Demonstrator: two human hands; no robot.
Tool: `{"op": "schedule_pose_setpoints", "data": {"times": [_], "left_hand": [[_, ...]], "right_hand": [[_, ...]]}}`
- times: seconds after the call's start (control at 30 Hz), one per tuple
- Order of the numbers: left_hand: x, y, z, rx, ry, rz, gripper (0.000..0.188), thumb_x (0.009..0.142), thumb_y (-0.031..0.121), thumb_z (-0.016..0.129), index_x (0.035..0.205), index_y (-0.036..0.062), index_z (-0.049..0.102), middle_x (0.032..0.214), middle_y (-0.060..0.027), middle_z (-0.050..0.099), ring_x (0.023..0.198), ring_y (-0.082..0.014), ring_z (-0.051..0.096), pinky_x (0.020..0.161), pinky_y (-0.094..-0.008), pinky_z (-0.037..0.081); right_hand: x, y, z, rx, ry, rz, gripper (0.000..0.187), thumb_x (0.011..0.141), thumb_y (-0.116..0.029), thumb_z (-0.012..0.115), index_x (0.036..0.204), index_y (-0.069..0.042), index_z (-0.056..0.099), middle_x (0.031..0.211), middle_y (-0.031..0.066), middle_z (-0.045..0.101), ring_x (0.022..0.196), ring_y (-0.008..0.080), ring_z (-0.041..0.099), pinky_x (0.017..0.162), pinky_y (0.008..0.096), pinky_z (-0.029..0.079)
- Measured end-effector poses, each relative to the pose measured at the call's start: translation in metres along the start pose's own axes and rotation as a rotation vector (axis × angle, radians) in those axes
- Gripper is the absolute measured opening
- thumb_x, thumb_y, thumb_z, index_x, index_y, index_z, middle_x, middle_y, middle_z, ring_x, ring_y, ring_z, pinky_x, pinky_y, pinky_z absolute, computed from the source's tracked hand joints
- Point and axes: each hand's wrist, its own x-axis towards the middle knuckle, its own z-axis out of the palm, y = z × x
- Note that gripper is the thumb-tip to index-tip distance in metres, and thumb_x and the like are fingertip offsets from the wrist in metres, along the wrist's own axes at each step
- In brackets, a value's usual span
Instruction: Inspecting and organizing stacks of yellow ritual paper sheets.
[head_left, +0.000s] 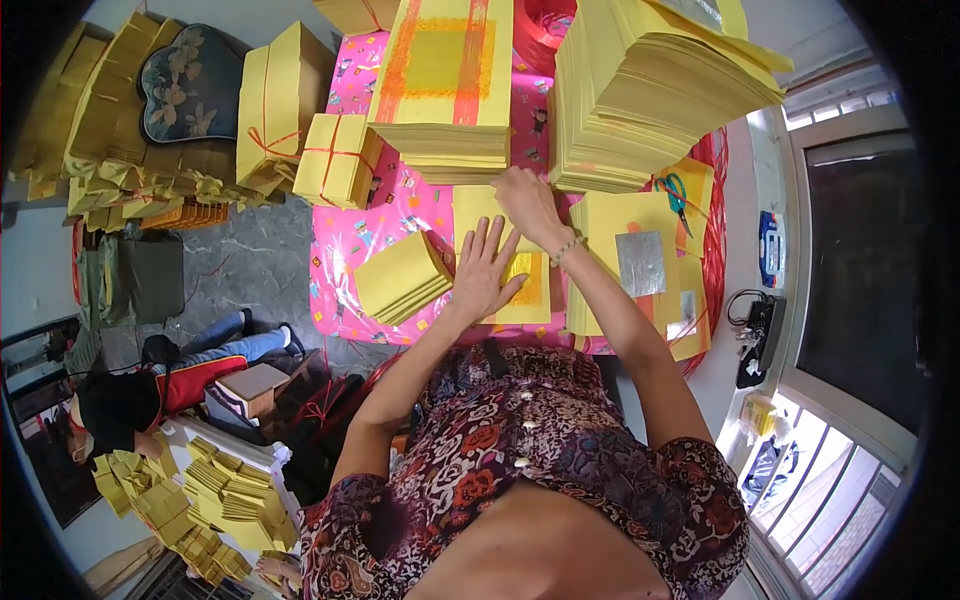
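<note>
A yellow paper sheet [537,305] with a gold foil patch lies on the pink patterned table cover [340,262]. My left hand [482,272] rests flat on it, fingers spread. My right hand [533,207], a beaded bracelet at its wrist, is curled closed at the sheet's far right edge and seems to pinch the paper; its fingertips are partly hidden. A small stack of folded yellow paper [403,280] sits left of my left hand. Right of my right forearm lie yellow sheets with a silver foil square [640,263].
Tall yellow paper stacks [625,125] and a printed stack [445,75] stand beyond my hands. Teal-handled scissors [675,195] lie at the right, beside red plastic strands [712,230]. Tied bundles [338,160] stand far left. Another person [150,395] is at lower left.
</note>
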Motion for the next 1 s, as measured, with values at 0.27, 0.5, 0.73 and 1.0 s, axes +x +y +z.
{"op": "schedule_pose_setpoints", "data": {"times": [0.27, 0.5, 0.73, 1.0], "left_hand": [[0.0, -0.002, 0.004, 0.011, -0.014, -0.001, 0.082, 0.092, 0.051, 0.058, 0.156, 0.0092, 0.029, 0.162, -0.024, 0.02, 0.149, -0.0464, 0.015, 0.119, -0.0585, 0.017], [0.0, -0.003, 0.006, 0.018, -0.032, 0.002, 0.084, 0.092, 0.054, 0.058, 0.157, 0.0093, 0.028, 0.161, -0.0215, 0.023, 0.149, -0.0472, 0.014, 0.12, -0.059, 0.016], [0.002, -0.003, 0.007, 0.011, -0.043, 0.006, 0.091, 0.089, 0.062, 0.057, 0.157, 0.0086, 0.028, 0.162, -0.0198, 0.024, 0.149, -0.0481, 0.013, 0.119, -0.0597, 0.016], [0.002, -0.008, 0.009, -0.009, -0.007, 0.022, 0.095, 0.084, 0.063, 0.061, 0.154, 0.006, 0.033, 0.162, -0.0198, 0.024, 0.148, -0.0495, 0.015, 0.119, -0.0603, 0.017]], "right_hand": [[0.0, 0.0, 0.002, -0.011, 0.038, -0.013, 0.021, 0.087, -0.014, 0.066, 0.106, -0.005, 0.07, 0.1, 0.0096, 0.063, 0.1, 0.0301, 0.059, 0.088, 0.042, 0.049], [-0.001, -0.001, 0.004, -0.027, 0.041, -0.016, 0.022, 0.087, -0.015, 0.066, 0.106, -0.005, 0.07, 0.099, 0.0093, 0.062, 0.099, 0.0293, 0.059, 0.087, 0.0409, 0.049], [-0.005, -0.002, 0.001, 0.057, 0.252, -0.102, 0.017, 0.088, -0.013, 0.065, 0.102, -0.005, 0.07, 0.097, 0.0096, 0.061, 0.1, 0.0289, 0.059, 0.087, 0.0405, 0.049], [-0.077, -0.035, -0.023, 0.18, -0.004, 0.204, 0.012, 0.092, -0.014, 0.061, 0.098, -0.005, 0.056, 0.09, 0.0141, 0.057, 0.09, 0.0348, 0.061, 0.079, 0.0445, 0.051]]}}
